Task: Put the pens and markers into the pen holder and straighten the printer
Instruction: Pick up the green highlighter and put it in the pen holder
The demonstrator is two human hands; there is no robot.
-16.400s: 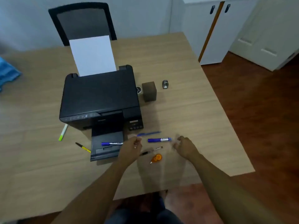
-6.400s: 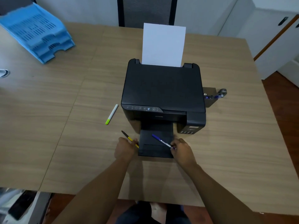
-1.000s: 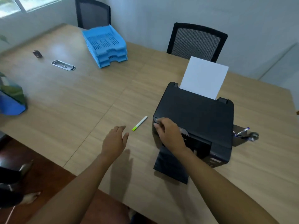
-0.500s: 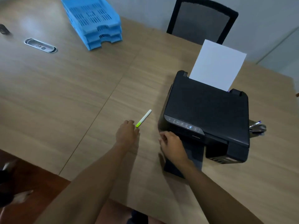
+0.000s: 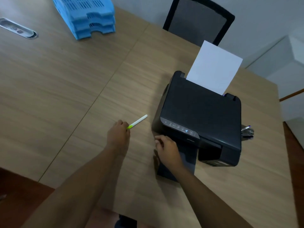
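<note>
While left hand (image 5: 118, 135) closes fingers on green end of marker (image 5: 137, 123) lying left of printer (image 5: 200, 119), right hand (image 5: 167, 148) sits curled at printer's front corner, probably bracing; grip unclear. Pen holder (image 5: 247, 132) mostly hidden behind printer.

A single head-worn wide-angle camera looks forward and steeply down onto the wooden table (image 5: 69, 83) from the person's near edge. Both forearms enter from the bottom of the frame, placing the left hand (image 5: 117, 137) and right hand (image 5: 167, 149) close to the lens at centre. The black printer (image 5: 202, 117) sits right of centre; the blue tray stack (image 5: 88, 15) and mesh chair (image 5: 199, 22) mark the far edge. Straight lines bow toward the frame borders
</note>
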